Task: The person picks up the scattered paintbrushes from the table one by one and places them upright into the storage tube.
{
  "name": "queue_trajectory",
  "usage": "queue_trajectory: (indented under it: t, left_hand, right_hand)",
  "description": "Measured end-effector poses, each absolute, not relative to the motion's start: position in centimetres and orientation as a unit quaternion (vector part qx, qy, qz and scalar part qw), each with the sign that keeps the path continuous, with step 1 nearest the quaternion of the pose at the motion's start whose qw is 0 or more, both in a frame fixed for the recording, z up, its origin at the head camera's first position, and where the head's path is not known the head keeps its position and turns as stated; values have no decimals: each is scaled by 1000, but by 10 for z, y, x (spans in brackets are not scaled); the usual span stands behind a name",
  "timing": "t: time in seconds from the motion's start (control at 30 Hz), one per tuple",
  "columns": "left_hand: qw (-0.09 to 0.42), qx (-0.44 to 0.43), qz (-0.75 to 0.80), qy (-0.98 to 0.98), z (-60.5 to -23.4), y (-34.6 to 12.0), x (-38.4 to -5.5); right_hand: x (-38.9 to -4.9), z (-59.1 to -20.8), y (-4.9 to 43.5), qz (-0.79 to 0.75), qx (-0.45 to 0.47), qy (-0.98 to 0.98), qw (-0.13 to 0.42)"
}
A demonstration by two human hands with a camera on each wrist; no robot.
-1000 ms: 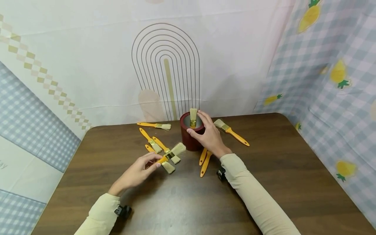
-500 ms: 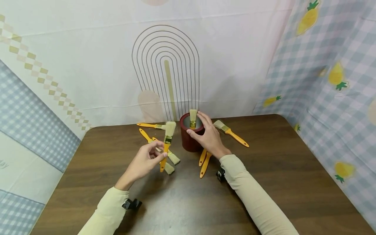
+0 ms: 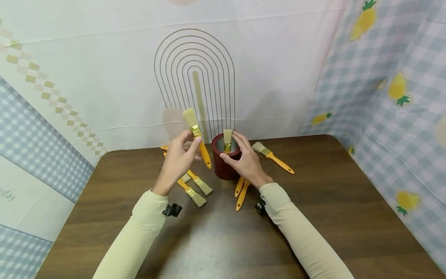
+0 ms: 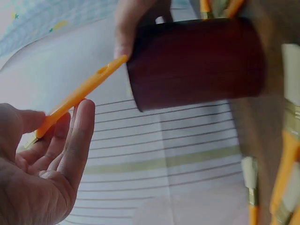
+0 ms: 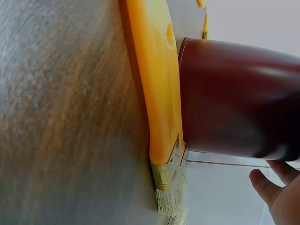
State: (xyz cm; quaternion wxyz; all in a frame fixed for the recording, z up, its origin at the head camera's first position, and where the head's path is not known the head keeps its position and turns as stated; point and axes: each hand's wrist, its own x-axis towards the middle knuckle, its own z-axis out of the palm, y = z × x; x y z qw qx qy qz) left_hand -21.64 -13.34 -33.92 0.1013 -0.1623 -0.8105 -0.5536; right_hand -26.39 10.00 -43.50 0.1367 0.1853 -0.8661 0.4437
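My left hand [image 3: 180, 155] pinches a paintbrush [image 3: 204, 153] with a yellow handle, up in the air left of a dark red round cup [image 3: 224, 168]. The brush tilts, pale bristles up, and its handle end points down toward the cup. In the left wrist view that handle [image 4: 82, 91] lies between thumb and fingers. My right hand [image 3: 248, 162] holds the cup near its rim, thumb at the front and fingers on the far right side. One paintbrush [image 3: 227, 140] stands in the cup, bristles up. The right wrist view shows the cup wall [image 5: 234, 98] close up.
Several paintbrushes lie on the brown table [image 3: 216, 240] left of the cup, among them one brush [image 3: 191, 192] nearest the front. Another brush [image 3: 278, 161] lies to the right. Two handles [image 3: 241, 195] stick out beside my right wrist. A patterned cloth [image 3: 278, 69] hangs behind.
My left hand has lifted its paintbrush up and away from the brushes on the table and turned it so the handle points down. The right hand has stayed at the cup.
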Motion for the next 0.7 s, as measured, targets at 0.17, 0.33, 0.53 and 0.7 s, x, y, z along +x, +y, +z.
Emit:
queue_trajectory:
  t: [0.17, 0.33, 0.53, 0.7]
  left_hand:
    - [129, -168, -567, -796, -324, -120, -234]
    - [165, -151, -562, -796, -313, -113, -247]
    - [167, -142, -548, -807, -310, -105, -264]
    - [170, -125, -492, -845, -316, -101, -273]
  right_hand:
    - [-265, -435, 100, 444, 185, -866, 138]
    - [-265, -436, 98, 442, 193, -865, 141]
    - [-265, -436, 100, 443, 190, -864, 146]
    - [-264, -436, 101, 443, 192, -864, 142]
